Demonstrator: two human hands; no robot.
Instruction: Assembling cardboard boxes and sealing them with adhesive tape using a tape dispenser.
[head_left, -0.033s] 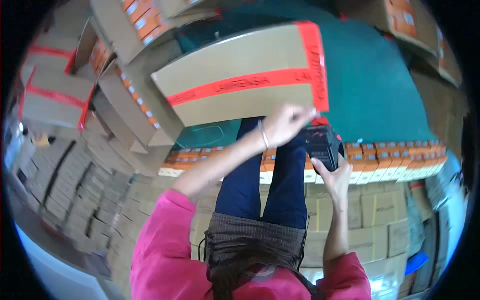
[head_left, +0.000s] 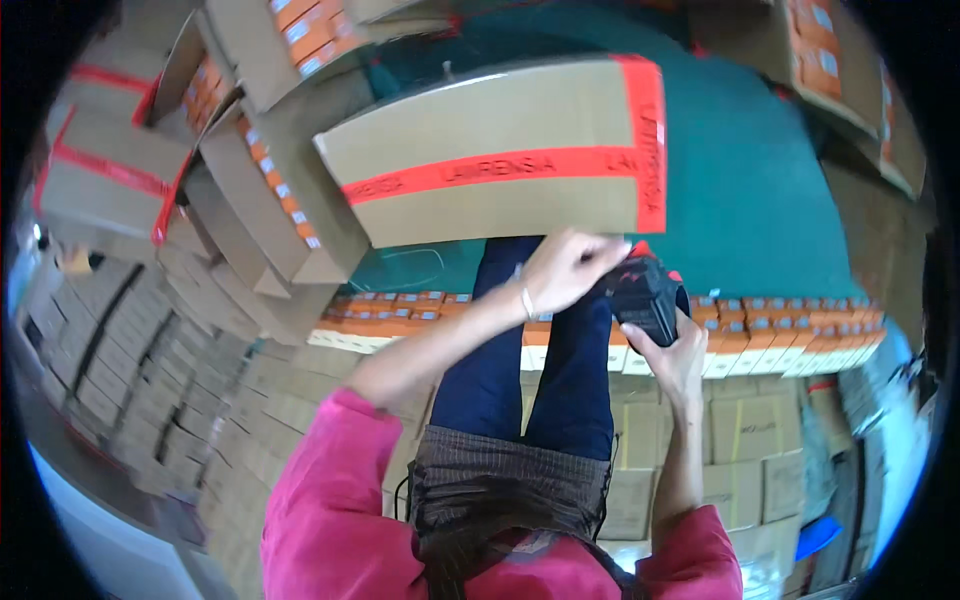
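Within right fingers (head_left: 637, 337): black tool (head_left: 645, 302), gripped around body; hold firmly, steadily. Just left of tool: left fingers (head_left: 607, 258) curled, whether pinching anything unclear; best clear of tool's red end (head_left: 641, 248). Beyond fingers: red-taped carton (head_left: 500, 212), green surface (head_left: 750, 200) alongside.

Carton (head_left: 490, 212) ahead, other cartons (head_left: 238, 190) left, tool (head_left: 645, 302) in right hand (head_left: 682, 355)
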